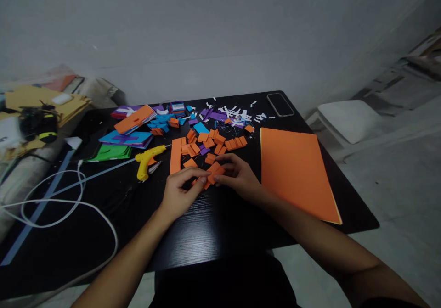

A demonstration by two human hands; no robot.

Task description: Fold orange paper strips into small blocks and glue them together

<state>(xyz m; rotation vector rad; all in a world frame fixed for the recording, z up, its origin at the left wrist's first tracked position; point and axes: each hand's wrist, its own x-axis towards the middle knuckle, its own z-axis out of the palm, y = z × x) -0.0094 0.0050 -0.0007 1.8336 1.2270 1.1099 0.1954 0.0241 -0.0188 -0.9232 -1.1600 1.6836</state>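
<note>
Between my two hands is a small folded orange paper piece (pixel 216 170). My left hand (pixel 182 189) pinches its left side with thumb and forefinger. On its right side, my right hand (pixel 239 176) has thumb and fingers closed around the edge. Just beyond the hands lies a loose pile of small folded orange pieces (pixel 206 139), with a few purple and blue ones among them. A longer orange strip (pixel 175 155) lies left of the pile.
A yellow glue gun (pixel 148 161) and a white cable (pixel 82 202) lie left. Folded coloured papers (pixel 134 119) and white scraps (pixel 237 114) are farther back. Orange sheets (pixel 292 175) lie right, a phone (pixel 280 104) at the back corner. A white stool (pixel 347 117) stands beyond.
</note>
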